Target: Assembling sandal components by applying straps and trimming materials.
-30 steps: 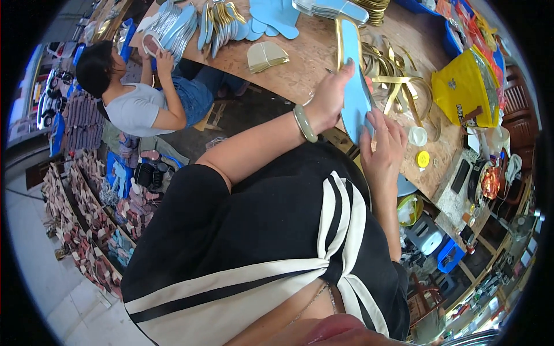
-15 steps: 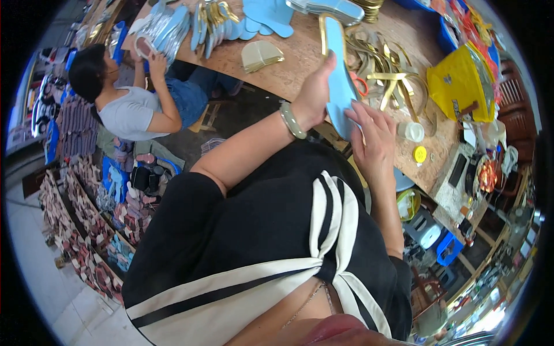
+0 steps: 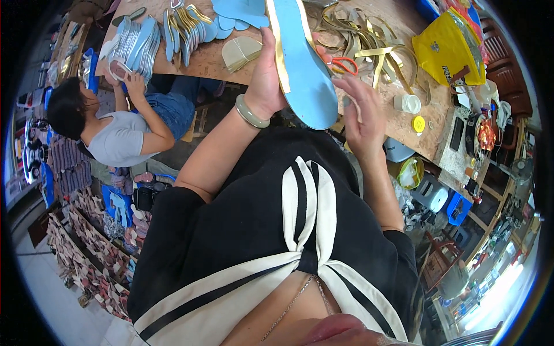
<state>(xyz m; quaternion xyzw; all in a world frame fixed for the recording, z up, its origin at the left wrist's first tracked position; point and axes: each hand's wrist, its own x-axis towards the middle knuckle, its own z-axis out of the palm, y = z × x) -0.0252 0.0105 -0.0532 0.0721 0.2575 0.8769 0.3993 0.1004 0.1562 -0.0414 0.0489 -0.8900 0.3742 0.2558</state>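
Note:
My left hand (image 3: 266,81) grips a long light-blue shoe insole (image 3: 303,63) with a gold strip along its left edge, holding it upright over the near edge of the wooden worktable (image 3: 228,63). A pale green bangle sits on that wrist. My right hand (image 3: 362,112) is at the insole's lower right side, fingers spread and touching its edge. Loose gold strips (image 3: 369,43) and orange-handled scissors (image 3: 344,64) lie on the table just behind the insole.
A seated person in a grey shirt (image 3: 115,135) at the table's left handles a stack of blue insoles (image 3: 138,43). More insoles (image 3: 187,26) fan out on the table. A yellow bag (image 3: 447,49), a small jar (image 3: 410,104) and a yellow lid (image 3: 419,123) lie at right.
The view has tilted so the hands and insole sit higher and more central. My right hand has opened its fingers along the insole's lower edge; my left hand keeps its grip.

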